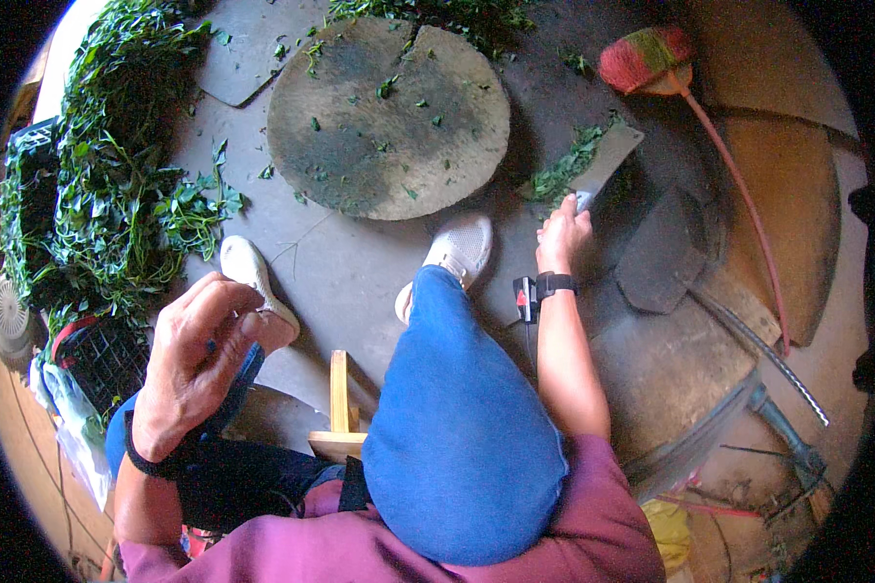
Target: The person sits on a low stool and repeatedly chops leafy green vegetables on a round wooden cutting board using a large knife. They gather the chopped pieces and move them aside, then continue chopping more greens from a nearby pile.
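Observation:
My right hand (565, 235) grips the handle of a cleaver (607, 162), its broad blade pointing up and to the right. The blade lies over a small heap of chopped green leaves (570, 166) on the floor. To the left of that heap is a round wooden chopping block (386, 120), cracked at its far edge, with leaf scraps scattered on top. My left hand (197, 357) is raised above my left leg, loosely curled, with no object visible in it. A large pile of leafy green stems (117, 182) lies beyond it at the left.
A broom (729, 153) with red and green bristles lies at the right. Near it are a dark flat slab (663, 251) and a ribbed metal bar (762, 350). A black plastic crate (109, 368) stands at the left. My shoes (461, 251) rest near the block.

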The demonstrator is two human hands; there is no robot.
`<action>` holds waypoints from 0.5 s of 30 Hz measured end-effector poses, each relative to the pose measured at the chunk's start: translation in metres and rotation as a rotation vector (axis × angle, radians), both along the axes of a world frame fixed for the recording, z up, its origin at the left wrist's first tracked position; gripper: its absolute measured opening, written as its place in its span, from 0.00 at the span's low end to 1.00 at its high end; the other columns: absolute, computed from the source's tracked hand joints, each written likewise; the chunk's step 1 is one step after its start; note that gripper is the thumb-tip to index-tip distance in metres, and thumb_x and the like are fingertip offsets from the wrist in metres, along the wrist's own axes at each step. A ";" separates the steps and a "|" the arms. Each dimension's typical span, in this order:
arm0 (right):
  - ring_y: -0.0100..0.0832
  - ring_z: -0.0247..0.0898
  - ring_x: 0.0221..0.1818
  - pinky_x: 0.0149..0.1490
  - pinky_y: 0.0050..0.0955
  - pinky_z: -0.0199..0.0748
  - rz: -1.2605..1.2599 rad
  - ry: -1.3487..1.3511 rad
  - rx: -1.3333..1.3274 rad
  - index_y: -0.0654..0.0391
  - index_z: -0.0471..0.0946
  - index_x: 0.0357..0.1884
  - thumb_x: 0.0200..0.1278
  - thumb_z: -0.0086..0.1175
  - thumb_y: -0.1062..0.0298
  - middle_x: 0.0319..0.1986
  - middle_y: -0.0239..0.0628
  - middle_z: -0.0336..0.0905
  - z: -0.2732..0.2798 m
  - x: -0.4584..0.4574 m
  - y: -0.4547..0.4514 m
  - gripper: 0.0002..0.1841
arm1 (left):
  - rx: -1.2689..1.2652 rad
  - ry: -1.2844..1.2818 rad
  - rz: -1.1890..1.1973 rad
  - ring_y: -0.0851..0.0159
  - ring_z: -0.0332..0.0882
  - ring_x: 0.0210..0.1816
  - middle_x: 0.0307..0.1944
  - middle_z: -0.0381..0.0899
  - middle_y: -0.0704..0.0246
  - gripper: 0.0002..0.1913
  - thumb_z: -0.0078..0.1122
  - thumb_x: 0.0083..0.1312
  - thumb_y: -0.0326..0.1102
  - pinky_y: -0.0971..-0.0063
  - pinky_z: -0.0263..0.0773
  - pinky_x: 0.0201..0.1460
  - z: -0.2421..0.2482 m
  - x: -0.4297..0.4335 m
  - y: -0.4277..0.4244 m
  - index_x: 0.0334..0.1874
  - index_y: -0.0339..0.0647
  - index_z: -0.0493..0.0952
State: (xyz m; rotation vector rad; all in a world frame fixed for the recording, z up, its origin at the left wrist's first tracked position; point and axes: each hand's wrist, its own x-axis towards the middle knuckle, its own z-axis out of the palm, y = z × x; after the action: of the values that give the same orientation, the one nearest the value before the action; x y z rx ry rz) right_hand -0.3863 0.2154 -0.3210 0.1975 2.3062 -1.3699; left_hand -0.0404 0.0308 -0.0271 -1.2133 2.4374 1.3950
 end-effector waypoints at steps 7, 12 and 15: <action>0.33 0.68 0.23 0.33 0.39 0.67 0.300 0.212 0.071 0.63 0.72 0.29 0.70 0.52 0.54 0.21 0.40 0.73 -0.010 -0.032 -0.047 0.20 | 0.026 -0.008 0.012 0.63 0.70 0.27 0.30 0.71 0.63 0.05 0.56 0.67 0.27 0.73 0.66 0.31 -0.007 -0.007 -0.001 0.40 0.32 0.75; 0.22 0.62 0.13 0.16 0.26 0.63 0.398 0.210 0.002 0.55 0.68 0.26 0.70 0.53 0.54 0.16 0.28 0.66 -0.021 -0.055 -0.094 0.18 | 0.003 -0.036 -0.001 0.63 0.69 0.28 0.30 0.71 0.63 0.04 0.56 0.66 0.26 0.73 0.66 0.31 -0.011 -0.013 -0.002 0.40 0.32 0.75; 0.20 0.59 0.12 0.15 0.25 0.60 0.238 0.004 -0.079 0.53 0.66 0.28 0.70 0.54 0.56 0.15 0.25 0.64 -0.019 -0.048 -0.085 0.16 | 0.020 -0.040 0.018 0.63 0.70 0.28 0.30 0.70 0.63 0.04 0.56 0.66 0.25 0.73 0.65 0.31 -0.013 -0.014 -0.004 0.39 0.32 0.75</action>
State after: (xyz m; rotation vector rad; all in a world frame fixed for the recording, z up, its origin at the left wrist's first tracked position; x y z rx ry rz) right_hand -0.4339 0.1306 -0.3396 -0.1023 2.1915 -1.3364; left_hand -0.0544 0.0268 -0.0397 -1.2490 2.3865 1.3821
